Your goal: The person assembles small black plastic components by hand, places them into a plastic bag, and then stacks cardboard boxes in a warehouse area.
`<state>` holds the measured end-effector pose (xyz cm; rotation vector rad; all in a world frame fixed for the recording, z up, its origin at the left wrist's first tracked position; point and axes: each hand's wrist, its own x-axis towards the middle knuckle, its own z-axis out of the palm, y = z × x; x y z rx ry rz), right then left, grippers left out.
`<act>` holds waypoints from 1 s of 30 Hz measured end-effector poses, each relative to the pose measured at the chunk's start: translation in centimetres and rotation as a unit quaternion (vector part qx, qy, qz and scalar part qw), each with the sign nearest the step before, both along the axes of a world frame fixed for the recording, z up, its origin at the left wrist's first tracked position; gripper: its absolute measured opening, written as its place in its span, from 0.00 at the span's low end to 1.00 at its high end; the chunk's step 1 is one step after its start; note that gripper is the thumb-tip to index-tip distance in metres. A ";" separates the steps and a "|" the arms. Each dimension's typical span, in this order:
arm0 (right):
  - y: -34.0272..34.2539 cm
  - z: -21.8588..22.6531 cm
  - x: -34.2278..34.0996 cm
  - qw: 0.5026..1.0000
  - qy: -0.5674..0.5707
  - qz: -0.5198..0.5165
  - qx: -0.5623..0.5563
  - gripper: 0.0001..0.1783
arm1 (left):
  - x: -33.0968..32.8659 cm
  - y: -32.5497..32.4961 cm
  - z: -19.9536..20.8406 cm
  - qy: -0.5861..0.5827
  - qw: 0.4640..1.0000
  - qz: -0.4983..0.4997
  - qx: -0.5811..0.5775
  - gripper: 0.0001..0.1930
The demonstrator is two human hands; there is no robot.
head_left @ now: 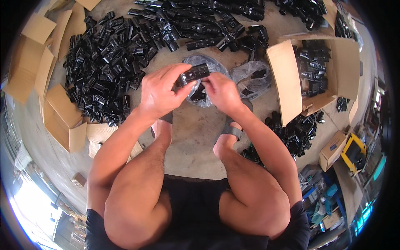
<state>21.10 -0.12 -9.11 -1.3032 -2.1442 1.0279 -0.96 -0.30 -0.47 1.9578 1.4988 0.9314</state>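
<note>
A short, glossy black tubular part (195,73) with a hole in its side is gripped between the thumb and fingers of my left hand (163,86). My right hand (223,91) is closed in a pinch at the part's right end; whatever lies between its fingertips is hidden. Below and behind the hands, a clear plastic bag (210,62) with small dark pieces in it stands on the floor between my feet. A second clear bag (253,71), also holding dark pieces, stands to its right.
A big heap of similar black parts (104,62) lies at left, beside open cardboard flaps (62,108). Longer black pieces (200,27) are piled at the back. An open carton (287,79) of parts stands right, with another heap (296,133) below. Tools (325,204) sit lower right.
</note>
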 end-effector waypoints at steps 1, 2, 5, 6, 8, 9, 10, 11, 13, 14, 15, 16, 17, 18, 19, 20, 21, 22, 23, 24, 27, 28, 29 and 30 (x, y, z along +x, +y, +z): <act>0.2 2.2 0.7 0.996 0.052 -0.063 -0.031 0.05 | 0.0 0.0 0.0 0.004 1.000 0.001 -0.013 0.21; 0.1 4.5 1.3 0.987 0.078 -0.124 -0.067 0.05 | 0.1 -0.1 -0.2 0.007 1.000 -0.001 -0.005 0.21; 0.1 8.4 2.6 0.977 0.133 -0.163 -0.044 0.07 | 0.3 -0.2 -1.1 0.024 0.999 -0.007 0.024 0.21; 0.3 9.7 2.5 0.977 0.146 -0.155 -0.035 0.08 | 0.4 -0.1 -1.0 0.026 0.999 -0.011 0.026 0.22; 0.6 11.1 1.9 0.979 0.162 -0.123 -0.002 0.10 | 0.6 -0.1 -0.8 0.033 0.999 -0.022 0.028 0.22; 0.7 11.3 1.5 0.981 0.165 -0.101 0.023 0.10 | 0.7 0.0 -0.7 0.033 0.998 -0.027 0.037 0.22; 0.8 11.4 1.1 0.982 0.166 -0.079 0.049 0.10 | 1.0 0.1 -0.6 0.032 0.998 -0.032 0.047 0.22; 0.8 11.3 0.7 0.979 0.178 -0.081 0.059 0.11 | 1.3 0.2 -0.4 0.031 0.997 -0.038 0.056 0.23; 0.9 10.8 0.4 0.979 0.168 -0.083 0.081 0.12 | 1.8 0.3 0.1 0.032 0.997 -0.043 0.057 0.23; 0.9 10.6 0.3 0.979 0.163 -0.084 0.091 0.12 | 1.9 0.3 0.2 0.033 0.997 -0.045 0.058 0.23; 1.0 10.5 0.4 0.980 0.154 -0.083 0.098 0.12 | 2.0 0.3 0.3 0.033 0.997 -0.047 0.054 0.23; 1.0 10.3 0.3 0.980 0.147 -0.081 0.104 0.12 | 2.0 0.2 0.4 0.035 0.997 -0.048 0.050 0.23; 1.0 10.1 0.2 0.981 0.139 -0.079 0.110 0.12 | 1.9 0.2 0.4 0.037 0.997 -0.049 0.046 0.23; 1.0 9.9 0.2 0.981 0.137 -0.078 0.109 0.12 | 1.9 0.1 0.4 0.037 0.997 -0.047 0.047 0.23; 1.0 9.7 0.2 0.982 0.135 -0.077 0.108 0.12 | 2.0 0.1 0.3 0.036 0.997 -0.045 0.048 0.23; 0.9 9.6 0.2 0.982 0.132 -0.076 0.107 0.12 | 2.0 0.1 0.3 0.034 0.997 -0.043 0.050 0.23; 0.9 9.4 0.2 0.982 0.129 -0.077 0.110 0.12 | 2.0 0.0 0.3 0.035 0.997 -0.043 0.049 0.23; 0.9 9.2 0.3 0.983 0.125 -0.078 0.113 0.12 | 2.2 0.1 0.4 0.033 0.997 -0.045 0.050 0.23; 0.9 9.1 0.3 0.983 0.121 -0.079 0.117 0.12 | 2.4 0.2 0.5 0.032 0.997 -0.046 0.051 0.23; 1.1 9.1 0.4 0.981 0.108 -0.069 0.143 0.12 | 2.5 0.3 0.5 0.032 0.997 -0.048 0.053 0.23; 1.4 8.7 0.1 0.976 0.080 -0.042 0.198 0.12 | 2.4 0.1 0.7 0.044 0.996 -0.048 0.053 0.23; 1.4 8.7 0.0 0.975 0.071 -0.040 0.205 0.12 | 2.4 0.0 0.6 0.046 0.996 -0.050 0.054 0.23; 1.4 8.7 0.0 0.974 0.062 -0.038 0.212 0.12 | 2.5 0.1 0.6 0.047 0.996 -0.052 0.054 0.23; 1.4 8.8 0.0 0.975 0.057 -0.037 0.212 0.12 | 2.5 0.1 0.7 0.048 0.996 -0.052 0.053 0.23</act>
